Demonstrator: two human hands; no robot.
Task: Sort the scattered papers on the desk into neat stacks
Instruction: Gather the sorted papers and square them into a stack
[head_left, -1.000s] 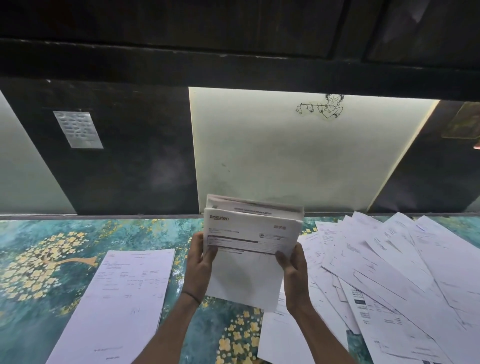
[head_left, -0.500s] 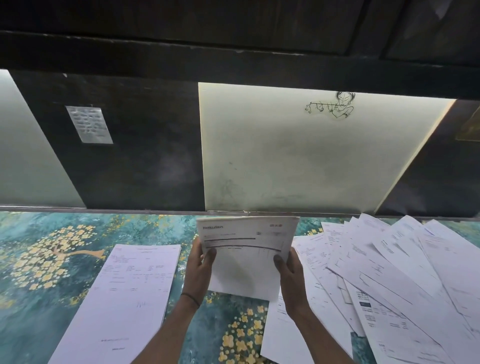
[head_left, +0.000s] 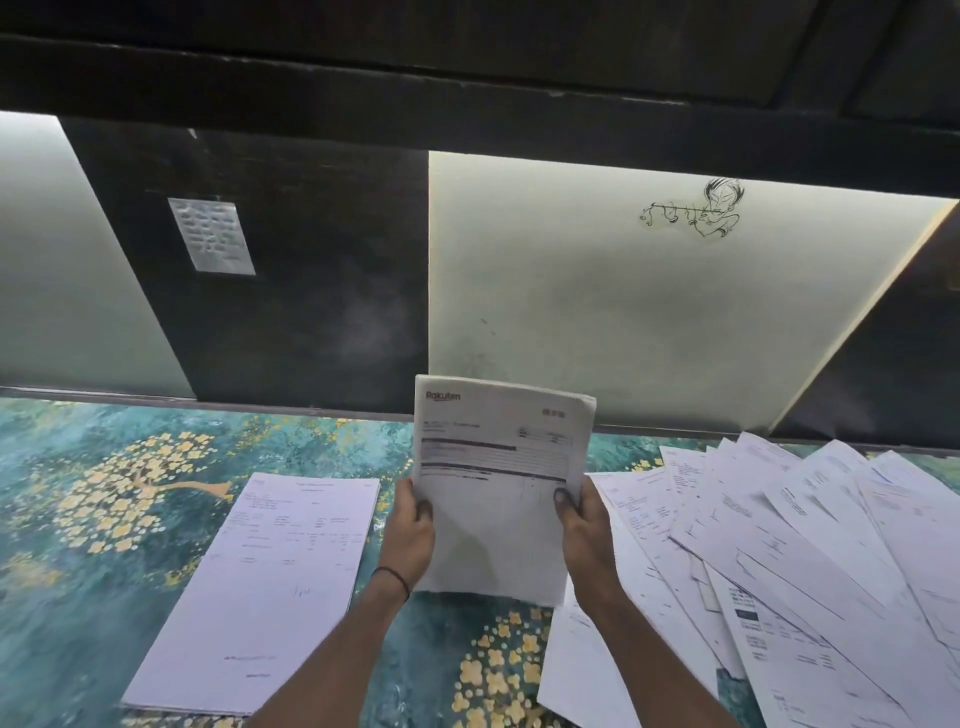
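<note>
I hold a bundle of white printed papers (head_left: 496, 467) upright above the desk, its top sheet bearing a red logo and table lines. My left hand (head_left: 410, 535) grips its left edge and my right hand (head_left: 584, 525) grips its right edge, thumbs on the front. A neat stack of papers (head_left: 270, 587) lies flat on the desk to the left of my left arm. To the right, several loose sheets (head_left: 779, 561) lie fanned and overlapping, reaching the frame's right edge.
The desk (head_left: 104, 519) has a teal surface with yellow flower patterns. Behind it rises a wall of dark and pale panels (head_left: 597, 301), with a small taped note (head_left: 210, 235) on the left and a line drawing (head_left: 701, 208) on the right. A dark shelf overhangs above.
The bundle dipped and tilted forward half a second ago, then came back up; now its sheets sit squared together and stand more upright between both hands.
</note>
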